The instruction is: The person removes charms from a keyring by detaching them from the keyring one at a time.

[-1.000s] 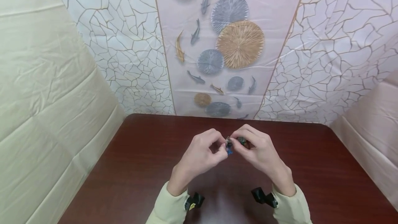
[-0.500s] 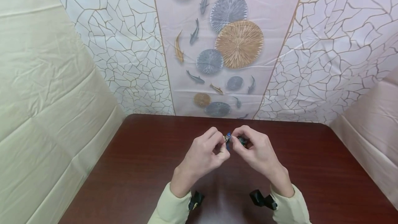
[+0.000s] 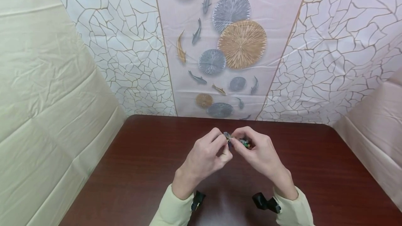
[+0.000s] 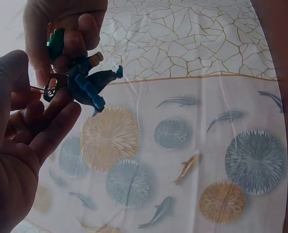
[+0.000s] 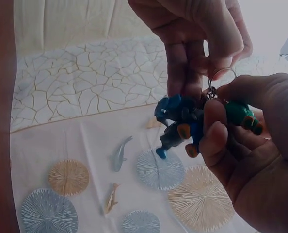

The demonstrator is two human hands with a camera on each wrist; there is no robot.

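Both hands meet above the table. My left hand (image 3: 204,158) pinches a thin metal key ring (image 5: 210,81) between thumb and fingers. Small toy figure charms hang from it by short chains (image 5: 211,93). One dark figure with blue limbs (image 5: 175,112) sticks out beyond the fingertips; the left wrist view shows the same blue figure (image 4: 87,88). My right hand (image 3: 263,151) pinches at the ring and chain, and a green figure with orange ends (image 5: 238,114) lies within its curled fingers. Fingers hide parts of the ring and figures.
Beneath the hands lies a dark red-brown table (image 3: 150,149) with rounded far corners. A patterned cloth (image 3: 220,90) hangs behind it, and plain pale cloth (image 3: 62,114) lines the sides. A black wrist camera (image 3: 266,202) is on each sleeve.
The blue figure has swung from below my left fingertips to above them as the ring turned. My right fingertips have shifted slightly left, closer to the left hand.
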